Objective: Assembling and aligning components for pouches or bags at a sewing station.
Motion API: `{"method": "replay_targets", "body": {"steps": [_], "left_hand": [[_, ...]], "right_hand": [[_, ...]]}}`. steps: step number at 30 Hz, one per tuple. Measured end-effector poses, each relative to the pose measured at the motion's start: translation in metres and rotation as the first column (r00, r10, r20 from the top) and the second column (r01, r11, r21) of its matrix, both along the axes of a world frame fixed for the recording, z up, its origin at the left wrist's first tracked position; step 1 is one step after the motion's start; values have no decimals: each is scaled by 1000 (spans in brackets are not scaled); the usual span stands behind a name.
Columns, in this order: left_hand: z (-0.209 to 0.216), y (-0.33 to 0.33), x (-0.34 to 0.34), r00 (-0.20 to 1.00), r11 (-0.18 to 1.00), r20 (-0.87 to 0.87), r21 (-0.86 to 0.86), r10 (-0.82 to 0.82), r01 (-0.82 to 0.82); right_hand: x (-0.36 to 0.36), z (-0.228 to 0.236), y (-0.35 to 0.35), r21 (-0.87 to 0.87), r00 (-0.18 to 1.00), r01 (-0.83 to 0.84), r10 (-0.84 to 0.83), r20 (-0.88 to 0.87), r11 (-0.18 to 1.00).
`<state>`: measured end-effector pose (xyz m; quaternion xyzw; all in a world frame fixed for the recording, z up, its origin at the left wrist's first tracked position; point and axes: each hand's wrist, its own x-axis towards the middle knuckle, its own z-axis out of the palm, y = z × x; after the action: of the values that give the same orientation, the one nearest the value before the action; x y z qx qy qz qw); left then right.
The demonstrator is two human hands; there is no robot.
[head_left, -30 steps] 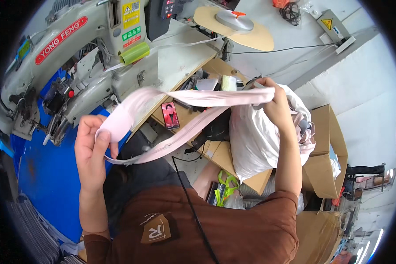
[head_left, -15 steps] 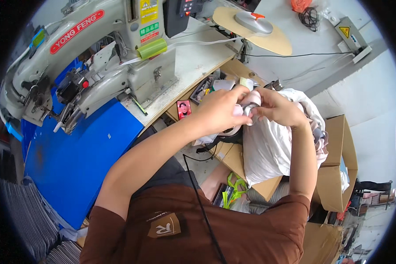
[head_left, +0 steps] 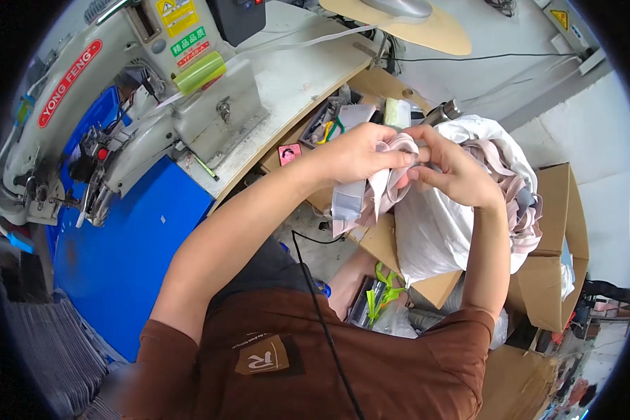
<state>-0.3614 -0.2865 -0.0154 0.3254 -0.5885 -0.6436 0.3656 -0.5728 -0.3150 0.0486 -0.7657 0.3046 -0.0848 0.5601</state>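
Note:
Both of my hands are raised together over the near side of a white cloth sack (head_left: 427,238). My left hand (head_left: 353,155) is closed on a bundle of pale pink fabric strips (head_left: 381,192), its thumb on top and the loose ends hanging below. From the same bundle hangs a shiny grey piece (head_left: 348,201). My right hand (head_left: 455,171) pinches the right side of the bundle between thumb and fingers, partly hiding the strips there. More pink strips (head_left: 518,203) spill from the open right side of the sack.
On the left stands a sewing machine (head_left: 140,154) above a blue board (head_left: 119,259). Beyond my left hand are a pair of scissors (head_left: 330,130) and a phone (head_left: 289,154) by the table edge. Cardboard boxes (head_left: 542,280) stand to the right; a black cable (head_left: 318,308) crosses my front.
The bundle has loosened: pink strips and the grey piece now hang below my left hand, where before a compact roll was between both hands. The view has shifted slightly.

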Motion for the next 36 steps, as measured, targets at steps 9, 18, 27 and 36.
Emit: {"method": "replay_targets", "body": {"steps": [9, 18, 27, 36], "left_hand": [[-7, -1, -3, 987, 985, -137, 141, -82, 102], [-4, 6, -18, 967, 977, -236, 167, -92, 133], [-2, 12, -25, 966, 994, -259, 112, 17, 13], [-2, 12, -23, 992, 987, -58, -107, 112, -117]], "right_hand": [[-18, -2, 14, 81, 995, 90, -94, 41, 993], [-27, -16, 16, -48, 972, 122, -109, 206, 991], [-27, -15, 21, -171, 958, 239, -204, 199, 956], [-29, -2, 27, -492, 967, 250, -244, 78, 834]]}}
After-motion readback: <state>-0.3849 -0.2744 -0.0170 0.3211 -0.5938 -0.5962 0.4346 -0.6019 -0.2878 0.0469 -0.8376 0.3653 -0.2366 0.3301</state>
